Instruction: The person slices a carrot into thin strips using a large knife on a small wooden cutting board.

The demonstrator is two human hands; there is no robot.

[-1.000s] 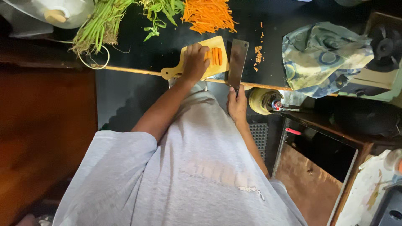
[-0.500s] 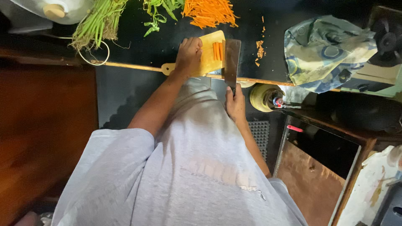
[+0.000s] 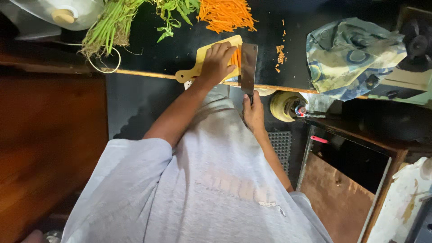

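carrot shreds (image 3: 226, 14) at twelve o'clock of the cutting board (image 3: 203, 60), cloth (image 3: 355, 56) at three, greens (image 3: 112, 27) at ten

You are standing in a kitchen, most likely a home one. A dark counter (image 3: 148, 45) runs across the far side, with a small yellow cutting board (image 3: 204, 60) near its front edge and a cleaver (image 3: 248, 63) beside it. Far behind lie a heap of shredded carrot (image 3: 225, 13) and bunches of leafy greens (image 3: 112, 24); a metal pot lid (image 3: 58, 13) sits far left. A patterned cloth (image 3: 355, 54) lies to the right, and the floor (image 3: 45, 148) is reddish-brown
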